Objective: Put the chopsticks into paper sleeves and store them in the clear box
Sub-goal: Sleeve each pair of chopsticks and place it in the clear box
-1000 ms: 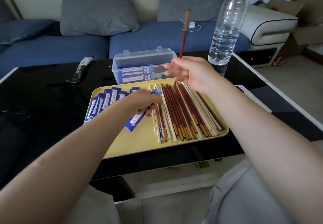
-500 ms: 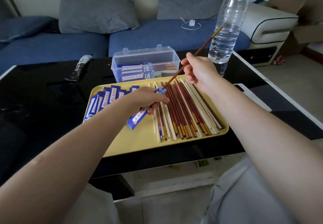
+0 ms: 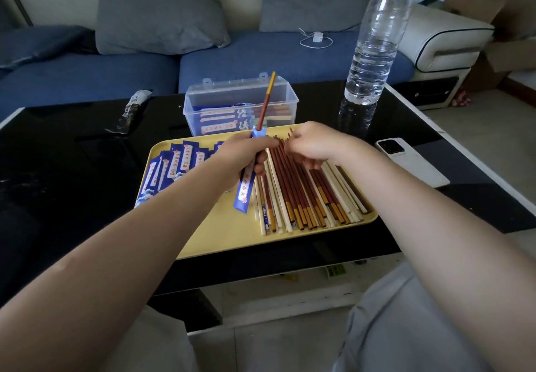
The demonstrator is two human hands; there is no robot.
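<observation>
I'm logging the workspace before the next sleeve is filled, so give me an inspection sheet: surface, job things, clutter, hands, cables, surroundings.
Surface: glossy black table bearing a yellow tray.
Job's things: loose chopsticks and blue sleeves on the tray; clear box behind it, open, holding sleeved pairs.
Clutter: water bottle, white phone, dark wrapper.
Hands: left hand grips a blue sleeve with one red chopstick sticking out; right hand reaches into the loose chopsticks.
Cables: white charger cable on the sofa.
Surroundings: blue sofa, grey cushions, cardboard boxes.
</observation>
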